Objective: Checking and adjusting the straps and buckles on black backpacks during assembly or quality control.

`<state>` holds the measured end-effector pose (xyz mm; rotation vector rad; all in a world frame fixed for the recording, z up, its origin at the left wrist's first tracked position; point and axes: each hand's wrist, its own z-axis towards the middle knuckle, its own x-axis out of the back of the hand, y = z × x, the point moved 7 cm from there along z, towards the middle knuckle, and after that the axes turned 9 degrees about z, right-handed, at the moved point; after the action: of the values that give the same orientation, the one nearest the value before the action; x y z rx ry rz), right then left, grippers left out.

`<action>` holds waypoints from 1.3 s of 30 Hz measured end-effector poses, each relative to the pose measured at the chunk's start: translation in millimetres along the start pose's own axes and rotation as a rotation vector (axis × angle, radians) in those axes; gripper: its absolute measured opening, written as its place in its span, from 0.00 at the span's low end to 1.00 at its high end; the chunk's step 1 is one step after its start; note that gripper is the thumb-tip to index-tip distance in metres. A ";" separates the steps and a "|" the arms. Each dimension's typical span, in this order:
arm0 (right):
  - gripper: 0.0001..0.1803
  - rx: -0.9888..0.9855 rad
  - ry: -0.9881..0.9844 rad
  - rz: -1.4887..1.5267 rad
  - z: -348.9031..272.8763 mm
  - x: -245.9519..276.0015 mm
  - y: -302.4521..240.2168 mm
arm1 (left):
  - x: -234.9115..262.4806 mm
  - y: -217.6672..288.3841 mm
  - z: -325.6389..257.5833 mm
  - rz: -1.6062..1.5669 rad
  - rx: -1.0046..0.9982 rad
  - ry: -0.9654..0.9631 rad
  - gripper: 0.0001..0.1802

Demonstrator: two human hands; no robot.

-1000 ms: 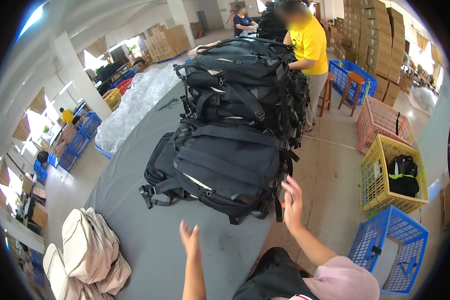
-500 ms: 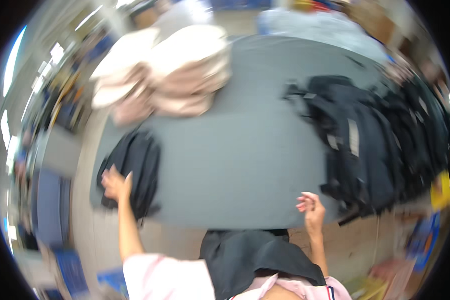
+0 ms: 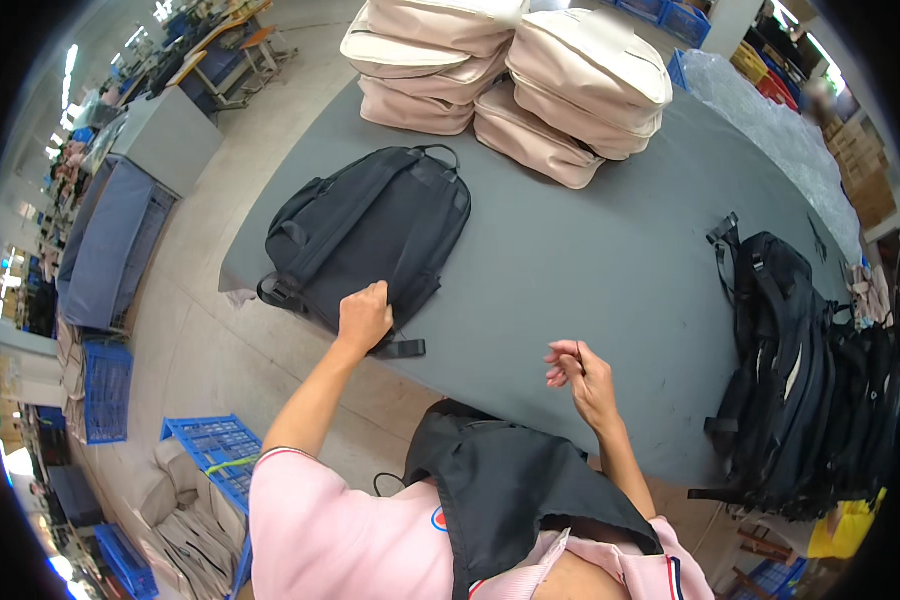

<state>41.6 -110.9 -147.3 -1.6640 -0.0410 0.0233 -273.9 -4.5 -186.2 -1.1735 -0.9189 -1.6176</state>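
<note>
A black backpack (image 3: 370, 230) lies on the grey-topped table at the left, its shoulder straps facing up and its top handle pointing away from me. My left hand (image 3: 366, 318) is closed on the lower edge of this backpack, near a loose strap end; the exact part in the fingers is hidden. Over the table's near side hovers my right hand (image 3: 585, 383), apart from the backpack. Its fingers are curled, with a thin dark bit showing between them that I cannot make out.
Cream bags (image 3: 590, 85) are stacked at the table's (image 3: 570, 270) far side. More black backpacks (image 3: 780, 360) stand in a row on the right. Clear plastic wrapping (image 3: 760, 120) lies beyond. A blue crate (image 3: 220, 450) with cream bags is on the floor at lower left.
The view has swung left. The backpack now shows its straps, turned from its earlier position. My left hand has gone from spread fingers on it to a closed grip at its lower edge.
</note>
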 end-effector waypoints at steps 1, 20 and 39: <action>0.12 0.000 0.017 0.003 8.0 -3.7 -0.7 | -2.0 9.8 9.4 -0.003 -0.017 -0.002 0.09; 0.17 0.161 0.763 0.036 24.7 210.1 -64.5 | 21.9 333.9 104.7 -0.659 -0.826 -0.376 0.20; 0.09 0.005 0.401 -0.192 119.3 220.6 39.2 | -15.6 230.8 74.7 -0.483 -0.237 -0.092 0.26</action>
<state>257.8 13.2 -195.5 -1.6266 0.1032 -0.4546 -31.4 -3.8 -168.0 -1.2579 -1.1577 -2.1182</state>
